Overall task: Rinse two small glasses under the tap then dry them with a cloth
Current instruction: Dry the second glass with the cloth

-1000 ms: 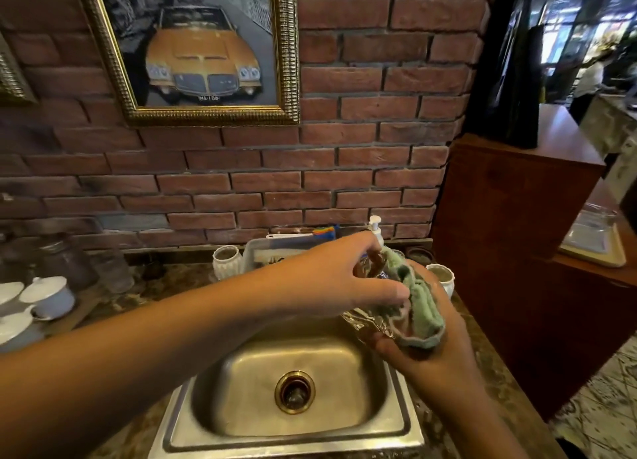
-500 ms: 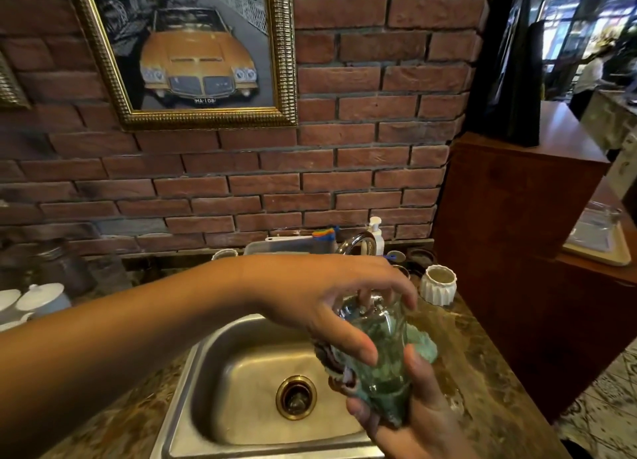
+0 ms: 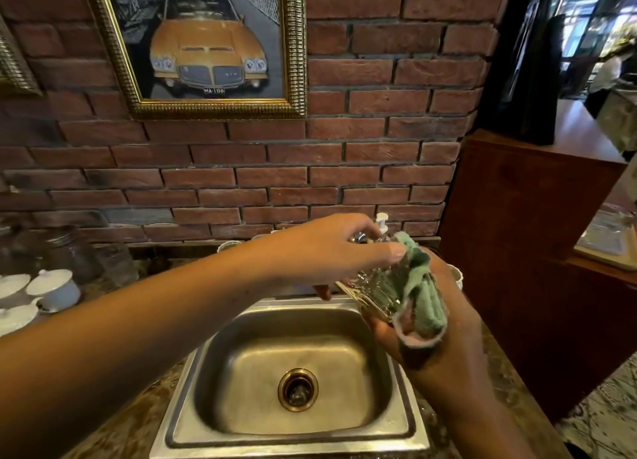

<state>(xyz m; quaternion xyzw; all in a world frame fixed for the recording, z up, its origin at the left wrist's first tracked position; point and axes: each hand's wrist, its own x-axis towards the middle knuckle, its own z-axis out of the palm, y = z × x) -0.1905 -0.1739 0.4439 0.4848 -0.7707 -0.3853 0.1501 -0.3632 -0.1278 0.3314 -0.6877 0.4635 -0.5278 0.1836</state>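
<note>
A small clear cut glass (image 3: 374, 291) lies tilted on its side above the sink's right rim, wrapped partly in a green cloth (image 3: 422, 300). My left hand (image 3: 331, 251) reaches over from the left and grips the glass from above with fingers and thumb. My right hand (image 3: 444, 324) cups the cloth and the glass from below and the right. The tap is mostly hidden behind my left hand; only a bit of chrome (image 3: 360, 237) shows. A second glass is not clearly visible.
The steel sink (image 3: 293, 434) with a brass drain (image 3: 297, 389) sits below the hands in a marbled counter. White lidded cups (image 3: 51, 288) and jars stand at the left. A soap pump top (image 3: 382, 219) and a white ribbed cup (image 3: 455, 274) stand behind. A wooden cabinet (image 3: 524, 251) rises at right.
The hands rose with the glass from low over the sink to its right rim. The glass went from upright to lying on its side, with more cloth bunched over it.
</note>
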